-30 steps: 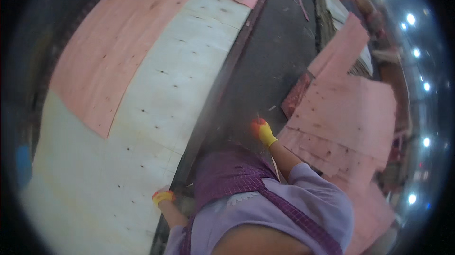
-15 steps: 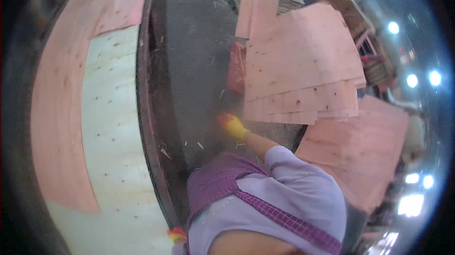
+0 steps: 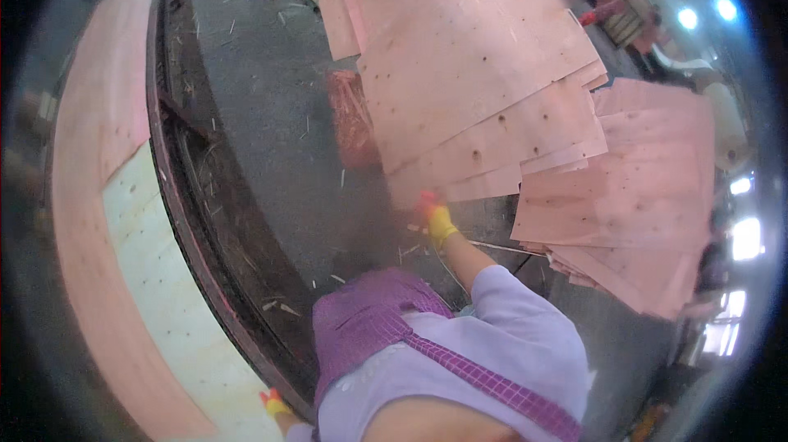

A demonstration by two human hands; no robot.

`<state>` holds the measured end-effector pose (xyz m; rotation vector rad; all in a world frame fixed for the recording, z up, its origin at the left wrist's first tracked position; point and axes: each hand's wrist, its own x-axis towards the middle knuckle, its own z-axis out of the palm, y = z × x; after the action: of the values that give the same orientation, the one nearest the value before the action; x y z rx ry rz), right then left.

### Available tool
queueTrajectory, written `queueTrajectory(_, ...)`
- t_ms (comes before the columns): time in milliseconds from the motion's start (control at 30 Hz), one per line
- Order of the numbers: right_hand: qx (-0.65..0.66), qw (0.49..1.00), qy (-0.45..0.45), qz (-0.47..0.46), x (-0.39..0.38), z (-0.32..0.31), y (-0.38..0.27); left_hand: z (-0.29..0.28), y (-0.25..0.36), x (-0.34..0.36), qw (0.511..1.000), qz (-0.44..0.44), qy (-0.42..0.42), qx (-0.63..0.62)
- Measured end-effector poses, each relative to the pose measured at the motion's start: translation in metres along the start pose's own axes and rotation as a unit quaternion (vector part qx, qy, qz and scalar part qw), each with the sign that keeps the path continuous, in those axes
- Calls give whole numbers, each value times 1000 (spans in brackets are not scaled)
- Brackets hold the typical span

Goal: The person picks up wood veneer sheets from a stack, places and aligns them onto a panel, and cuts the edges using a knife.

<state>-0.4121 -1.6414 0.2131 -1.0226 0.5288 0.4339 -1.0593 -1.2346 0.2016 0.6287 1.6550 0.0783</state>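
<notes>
Grey floor (image 3: 263,97) flanks a white sheet (image 3: 164,278) slanting lengthwise down-right

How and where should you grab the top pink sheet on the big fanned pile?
Probably take the top sheet by its near edge, coming from the side of the right hand. It looks thin, flat and wide, and that edge lies uncovered over the lower sheets, so a thumb-on-top pinch might work.
</notes>
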Motion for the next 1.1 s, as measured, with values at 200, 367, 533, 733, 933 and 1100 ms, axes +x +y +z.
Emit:
queueTrajectory(200, 93, 985, 88, -116, 15, 6, -43, 58, 127, 64, 983, 100, 76, 135)
queueTrajectory(367, 228, 953, 23, -200, 13, 23, -92, 171, 245, 129, 968, 213, -92, 92)
queueTrajectory(533, 251, 886, -5, -390, 27, -7, -180, 391, 332, 68, 903, 278, -148, 293)
queueTrajectory(733, 277, 805, 19, -525, 59, -43, -325, 598, 349, 5, 812, 377, -267, 357)
queueTrajectory(933, 269, 731, 39, -626, 124, -136, -454, 781, 309, -83, 688, 393, -411, 451)
queueTrajectory(1100, 282, 742, 25, -608, 193, -121, -442, 919, 242, -224, 639, 322, -566, 409)
